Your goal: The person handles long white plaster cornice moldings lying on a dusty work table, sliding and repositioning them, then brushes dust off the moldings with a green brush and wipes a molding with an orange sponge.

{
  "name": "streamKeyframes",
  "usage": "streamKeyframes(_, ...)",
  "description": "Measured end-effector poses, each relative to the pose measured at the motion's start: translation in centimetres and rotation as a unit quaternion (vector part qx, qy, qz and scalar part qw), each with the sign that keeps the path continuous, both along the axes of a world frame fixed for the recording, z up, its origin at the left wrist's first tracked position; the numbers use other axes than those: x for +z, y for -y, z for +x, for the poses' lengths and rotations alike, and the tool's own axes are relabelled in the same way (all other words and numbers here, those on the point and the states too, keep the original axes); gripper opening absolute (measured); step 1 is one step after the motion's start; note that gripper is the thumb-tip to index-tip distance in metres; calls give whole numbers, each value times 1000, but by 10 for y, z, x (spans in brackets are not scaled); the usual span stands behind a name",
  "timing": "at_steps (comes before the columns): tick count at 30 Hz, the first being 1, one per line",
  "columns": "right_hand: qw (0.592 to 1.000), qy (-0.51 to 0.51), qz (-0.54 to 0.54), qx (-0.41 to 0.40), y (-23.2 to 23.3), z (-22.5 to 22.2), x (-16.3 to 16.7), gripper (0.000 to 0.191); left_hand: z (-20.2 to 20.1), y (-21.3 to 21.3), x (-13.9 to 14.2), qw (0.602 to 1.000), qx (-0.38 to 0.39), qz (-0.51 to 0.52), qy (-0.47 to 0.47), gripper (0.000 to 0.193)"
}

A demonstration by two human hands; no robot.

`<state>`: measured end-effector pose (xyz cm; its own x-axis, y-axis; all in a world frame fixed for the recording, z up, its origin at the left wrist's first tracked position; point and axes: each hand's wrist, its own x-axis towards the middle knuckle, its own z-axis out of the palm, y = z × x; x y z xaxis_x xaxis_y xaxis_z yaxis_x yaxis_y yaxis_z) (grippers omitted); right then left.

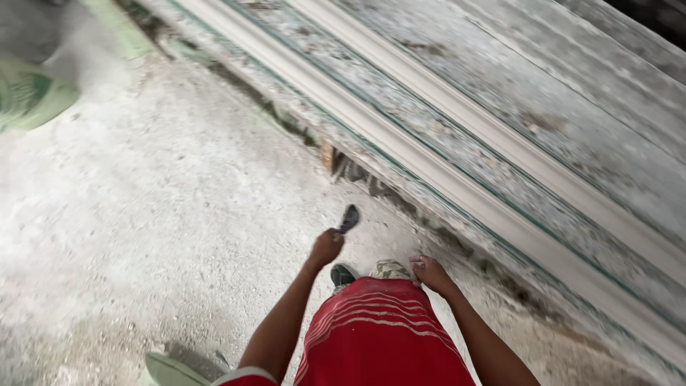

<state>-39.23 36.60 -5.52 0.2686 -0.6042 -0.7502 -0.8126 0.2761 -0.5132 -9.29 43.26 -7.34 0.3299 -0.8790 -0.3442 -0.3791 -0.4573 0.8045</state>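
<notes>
Red cloth with pale stripes [379, 336] fills the bottom of the view, worn by the person looking down. Beside it, at the lower left edge, a pale green sandal [171, 372] is seen on the floor. The left hand [326, 248] is held out ahead of the red cloth, and its grip is closed around the handle of a small dark tool [349, 218], whose blade points up and away over the floor. The right hand [429, 272] is lowered just beside the cloth; its fingers are curled loosely together and nothing is seen held in them. Between the two hands a dark shoe [342, 274] and a patterned foot covering [390, 269] are partly shown. Dusty grey concrete floor [143, 200] is spread to the left. Farther out, long pale moulded strips [457, 121] are laid side by side, running from upper left to lower right, with thin green lines along them. At the far upper left a blurred green object [28, 93] is seen.
</notes>
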Motion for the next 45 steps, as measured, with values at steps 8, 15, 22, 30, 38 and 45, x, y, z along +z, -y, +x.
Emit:
streamKeyframes(8,963,138,-131,189,56,141,-23,45,106,-72,-13,970,234,63,-38,35)
streamKeyframes(15,964,58,-43,257,115,305,-27,40,178,-24,-28,957,251,57,-134,35)
streamKeyframes(22,870,371,-145,291,228,492,-4,36,366,108,12,955,292,-32,-33,35)
streamKeyframes(30,923,313,-137,176,372,632,65,31,524,252,93,951,280,-113,-72,37)
streamKeyframes(38,950,186,-249,-12,479,695,26,27,686,431,82,875,303,-180,-333,34)
streamKeyframes(45,919,147,-332,-156,545,762,70,42,879,625,93,943,172,-244,-149,24)
